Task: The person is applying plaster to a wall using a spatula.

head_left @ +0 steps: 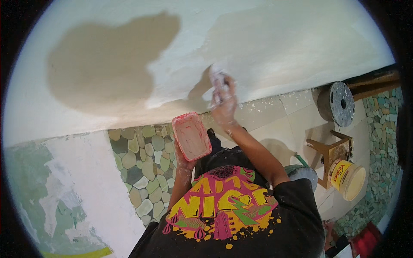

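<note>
One red tray (186,115), likely light and stiff but slick where smeared, sits before the torso in the left hand (184,161), best gripped under its rim; I can't tell how spread those fingers are. The right hand (224,106) curls around one white-smeared tool (216,74) by the wall (266,38). I count one yellow-labelled pail (352,182), one stool (330,155), one grey spool (337,112).

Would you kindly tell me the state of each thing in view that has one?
Left hand: gripping the red tub
Red tub: open, smeared inside with pale paste
Right hand: closed around a tool
Tool: white-smeared, kind unclear
Wall: patchy in tone
Floor tiles: spotted white
Wooden stool: upright
Yellow-labelled bucket: upright, lid unclear
Grey spool: white-flecked
</note>
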Available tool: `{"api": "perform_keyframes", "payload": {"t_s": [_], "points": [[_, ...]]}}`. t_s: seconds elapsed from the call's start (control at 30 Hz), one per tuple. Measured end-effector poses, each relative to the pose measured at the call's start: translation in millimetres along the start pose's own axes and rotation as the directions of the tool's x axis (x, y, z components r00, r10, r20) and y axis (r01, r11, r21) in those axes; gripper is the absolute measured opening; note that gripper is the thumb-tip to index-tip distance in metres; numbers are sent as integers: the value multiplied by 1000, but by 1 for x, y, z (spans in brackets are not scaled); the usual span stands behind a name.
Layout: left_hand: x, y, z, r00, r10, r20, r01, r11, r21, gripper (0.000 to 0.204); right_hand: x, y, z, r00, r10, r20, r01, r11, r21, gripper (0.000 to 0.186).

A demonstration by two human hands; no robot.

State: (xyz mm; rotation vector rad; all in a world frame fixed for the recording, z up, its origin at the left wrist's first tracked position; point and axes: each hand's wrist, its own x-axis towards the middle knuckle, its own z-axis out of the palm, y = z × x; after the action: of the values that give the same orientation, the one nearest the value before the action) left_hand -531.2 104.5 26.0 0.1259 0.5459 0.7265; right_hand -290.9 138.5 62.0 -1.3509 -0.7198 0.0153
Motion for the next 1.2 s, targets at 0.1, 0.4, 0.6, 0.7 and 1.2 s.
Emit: {"api": "perform_keyframes", "payload": {"t_s": [0.1, 0.4, 0.6, 0.7, 1.2], "points": [[7, 13, -9, 1000, -2, -12, 2, 999, 35, 74, -9, -5, 3, 979, 15, 202, -33, 996, 87, 47], [23, 51, -17, 998, -58, -39, 61, 996, 66, 72, 70, -9, -26, 946, -96, -311, 23, 973, -231, 49], [41, 64, -14, 985, -157, 78, 152, 986, 62, 72, -10, -19, 14, 988, 65, 138, -65, 998, -2, 63], [48, 72, -2, 984, -174, 40, 167, 976, 137, 73, -7, -7, -5, 931, -319, 178, 355, 906, -229, 58], [56, 103, -32, 972, -232, 37, 223, 962, 159, 70, -43, 75, -17, 875, -158, 457, 445, 635, -632, 55]]}}
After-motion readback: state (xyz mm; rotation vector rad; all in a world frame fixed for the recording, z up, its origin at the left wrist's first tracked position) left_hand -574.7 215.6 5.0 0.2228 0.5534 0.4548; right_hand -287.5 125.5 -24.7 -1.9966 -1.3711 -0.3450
